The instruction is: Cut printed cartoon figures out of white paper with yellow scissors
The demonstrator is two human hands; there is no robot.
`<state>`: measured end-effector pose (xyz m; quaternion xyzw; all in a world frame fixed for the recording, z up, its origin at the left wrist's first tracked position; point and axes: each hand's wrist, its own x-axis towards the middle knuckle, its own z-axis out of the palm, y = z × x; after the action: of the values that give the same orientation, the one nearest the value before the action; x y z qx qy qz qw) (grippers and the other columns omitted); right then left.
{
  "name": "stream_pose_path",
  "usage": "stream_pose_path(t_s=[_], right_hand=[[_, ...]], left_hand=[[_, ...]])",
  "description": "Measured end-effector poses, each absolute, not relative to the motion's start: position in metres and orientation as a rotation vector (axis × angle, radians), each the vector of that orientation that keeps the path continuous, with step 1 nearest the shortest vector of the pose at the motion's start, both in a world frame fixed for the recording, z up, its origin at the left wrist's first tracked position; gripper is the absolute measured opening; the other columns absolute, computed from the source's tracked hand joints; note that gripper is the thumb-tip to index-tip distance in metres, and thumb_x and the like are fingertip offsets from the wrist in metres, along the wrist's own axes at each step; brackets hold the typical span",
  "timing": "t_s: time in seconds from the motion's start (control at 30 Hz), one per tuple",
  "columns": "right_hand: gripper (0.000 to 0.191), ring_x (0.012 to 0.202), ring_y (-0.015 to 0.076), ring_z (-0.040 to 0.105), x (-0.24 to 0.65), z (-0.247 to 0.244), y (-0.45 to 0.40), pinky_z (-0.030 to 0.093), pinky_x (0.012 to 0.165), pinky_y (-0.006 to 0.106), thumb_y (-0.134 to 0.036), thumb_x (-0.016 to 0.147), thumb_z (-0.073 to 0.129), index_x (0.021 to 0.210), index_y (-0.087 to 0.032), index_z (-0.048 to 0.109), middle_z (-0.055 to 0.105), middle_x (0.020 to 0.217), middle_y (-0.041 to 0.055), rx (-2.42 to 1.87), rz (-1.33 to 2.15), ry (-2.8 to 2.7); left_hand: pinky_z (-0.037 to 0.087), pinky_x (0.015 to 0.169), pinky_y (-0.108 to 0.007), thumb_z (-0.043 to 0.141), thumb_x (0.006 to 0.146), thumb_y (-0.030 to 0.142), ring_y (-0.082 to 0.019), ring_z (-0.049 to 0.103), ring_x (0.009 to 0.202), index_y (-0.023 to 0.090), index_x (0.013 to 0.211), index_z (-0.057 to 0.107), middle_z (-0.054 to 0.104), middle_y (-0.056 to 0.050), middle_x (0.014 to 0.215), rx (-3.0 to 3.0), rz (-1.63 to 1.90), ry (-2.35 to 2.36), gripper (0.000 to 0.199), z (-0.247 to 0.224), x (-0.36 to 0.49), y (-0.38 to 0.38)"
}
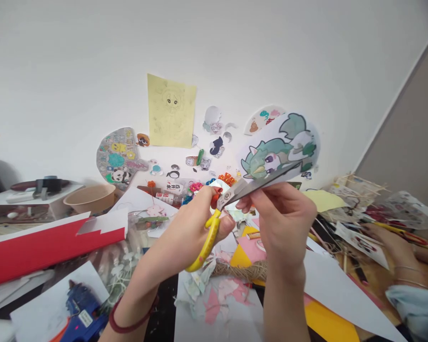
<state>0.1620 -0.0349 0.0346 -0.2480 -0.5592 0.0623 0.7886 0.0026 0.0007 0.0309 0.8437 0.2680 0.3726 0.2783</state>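
My left hand (pixel 192 221) is closed on the yellow handles of a pair of scissors (pixel 209 240). Their dark blades point up to the right and lie along the lower edge of a paper cutout (pixel 271 152). Printed on that cutout is a green pony-like character with a horn, and a white margin surrounds it. My right hand (pixel 283 216) pinches the cutout from below, close to the blades. Under both hands, pink and pale green paper scraps (pixel 223 299) lie on a white sheet.
A blue glue gun (pixel 83 311) lies at lower left, near a red folder (pixel 39 247). Behind it stands a tan bowl (pixel 90 197). Drawings and stickers cover the wall, among them a yellow sheet (pixel 171 114). At right, another person's hand (pixel 388 242) rests by a paper.
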Motion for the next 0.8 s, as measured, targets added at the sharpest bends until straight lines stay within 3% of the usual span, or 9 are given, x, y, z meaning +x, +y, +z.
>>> stream_pose_path(t_s=[0.27, 0.57, 0.8], right_hand=[[0.01, 0.052, 0.0118, 0.067, 0.1621, 0.0328, -0.0314, 0.057, 0.049, 0.024, -0.01, 0.078, 0.073, 0.077, -0.019, 0.074, 0.071, 0.062, -0.0028, -0.493, 0.068, -1.218], [0.016, 0.054, 0.0117, 0.068, 0.1649, 0.0329, -0.0279, 0.059, 0.053, 0.023, -0.005, 0.077, 0.071, 0.079, -0.021, 0.073, 0.071, 0.063, -0.0045, -0.433, -0.009, -1.26], [0.017, 0.053, 0.0134, 0.069, 0.1647, 0.0323, -0.0291, 0.058, 0.049, 0.024, -0.004, 0.077, 0.071, 0.079, -0.021, 0.074, 0.073, 0.064, -0.004, -0.417, 0.027, -1.251]], left_hand=[[0.042, 0.071, -0.037, 0.059, 0.082, 0.032, -0.021, 0.054, 0.081, 0.022, 0.109, 0.036, 0.056, -0.004, 0.098, 2.401, 1.121, 0.853, 0.036, 0.0338, 0.0048, -0.0012], [0.04, 0.071, -0.038, 0.06, 0.081, 0.033, -0.021, 0.051, 0.08, 0.023, 0.097, 0.034, 0.055, -0.004, 0.097, 2.427, 1.141, 0.838, 0.032, 0.0348, 0.0029, -0.0019], [0.042, 0.07, -0.037, 0.061, 0.085, 0.039, -0.019, 0.051, 0.078, 0.024, 0.107, 0.039, 0.055, 0.0, 0.093, 2.316, 1.064, 0.761, 0.034, 0.0359, 0.003, -0.0058]])
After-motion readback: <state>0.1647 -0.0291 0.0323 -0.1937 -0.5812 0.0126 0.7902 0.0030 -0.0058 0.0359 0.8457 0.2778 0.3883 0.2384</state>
